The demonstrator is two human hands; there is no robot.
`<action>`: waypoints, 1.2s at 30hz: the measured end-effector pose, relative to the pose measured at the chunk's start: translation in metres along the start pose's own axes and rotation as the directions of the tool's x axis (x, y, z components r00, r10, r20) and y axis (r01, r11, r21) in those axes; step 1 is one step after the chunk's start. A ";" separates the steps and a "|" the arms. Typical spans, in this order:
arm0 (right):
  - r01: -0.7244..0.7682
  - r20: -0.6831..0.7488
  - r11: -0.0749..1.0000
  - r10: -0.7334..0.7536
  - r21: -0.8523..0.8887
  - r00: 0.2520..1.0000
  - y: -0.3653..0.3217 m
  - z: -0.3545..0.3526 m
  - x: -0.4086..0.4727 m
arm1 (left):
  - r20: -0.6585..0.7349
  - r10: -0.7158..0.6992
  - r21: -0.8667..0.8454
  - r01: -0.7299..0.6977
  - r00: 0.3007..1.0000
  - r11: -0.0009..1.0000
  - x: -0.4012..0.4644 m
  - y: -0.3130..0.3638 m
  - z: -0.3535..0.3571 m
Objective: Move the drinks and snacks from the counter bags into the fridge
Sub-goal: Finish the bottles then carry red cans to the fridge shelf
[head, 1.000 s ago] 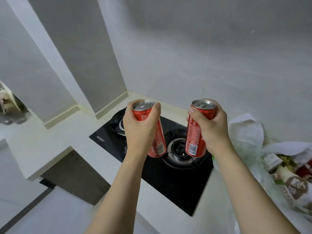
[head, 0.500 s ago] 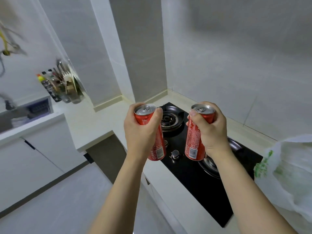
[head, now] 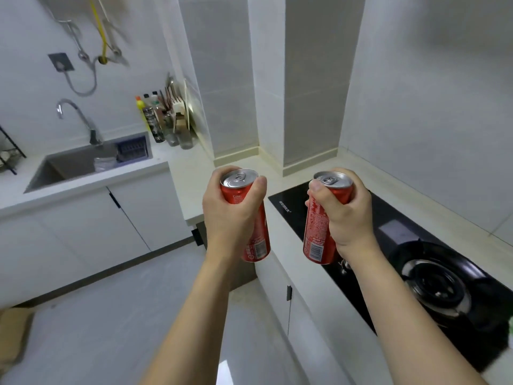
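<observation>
Gripping a slim red soda can each, both hands are held out in front of the person, upright lids showing. The left hand (head: 231, 215) has its fingers and thumb curled round the left can (head: 251, 218), which hangs in the air off the near-left corner of the black gas hob (head: 388, 234), over the floor and the counter edge. The right hand (head: 347, 215) wraps its fingers round the right can (head: 323, 220), thumb pressed on the front near the rim; this can hangs above the hob's near-left end, not touching it. The two cans are near one another but apart, each tilted slightly with its base leaning inward.

Left of the hob, the white counter (head: 191, 173) turns a corner and runs on to a grey sink (head: 69, 168) with a curved tap (head: 77, 118) behind it. Between the sink and the hob, against the wall, stands a cluster of bottles (head: 155, 120) and a rack of utensils (head: 177, 107). A burner (head: 435, 287) sits at the hob's right end. White cabinet doors (head: 91, 232) run below the counter left of the hob.
</observation>
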State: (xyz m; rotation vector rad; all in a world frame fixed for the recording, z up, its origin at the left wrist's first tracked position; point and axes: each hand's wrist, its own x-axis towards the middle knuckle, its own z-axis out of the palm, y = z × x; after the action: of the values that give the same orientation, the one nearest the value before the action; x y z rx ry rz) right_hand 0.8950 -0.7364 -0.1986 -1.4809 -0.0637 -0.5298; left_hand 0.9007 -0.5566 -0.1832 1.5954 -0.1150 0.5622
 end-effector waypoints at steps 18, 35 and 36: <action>-0.118 0.354 0.993 0.101 0.028 0.930 0.028 0.127 0.004 | -0.319 0.030 0.192 0.033 0.947 0.981 0.004 -0.012 -0.100; -0.089 0.648 0.992 0.012 0.086 0.761 -0.002 0.226 -0.044 | -0.590 0.194 0.391 0.067 0.784 0.918 -0.046 0.027 -0.193; -0.094 0.672 0.991 0.006 0.095 0.740 -0.007 0.234 -0.055 | -0.610 0.211 0.408 0.075 0.764 0.910 -0.056 0.031 -0.206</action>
State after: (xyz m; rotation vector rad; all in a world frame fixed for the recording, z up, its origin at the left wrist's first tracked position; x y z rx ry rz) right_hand 0.9088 -0.4970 -0.1859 -1.4808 -0.6183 0.0856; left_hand 0.7812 -0.3772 -0.1784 1.7115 0.5037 1.2369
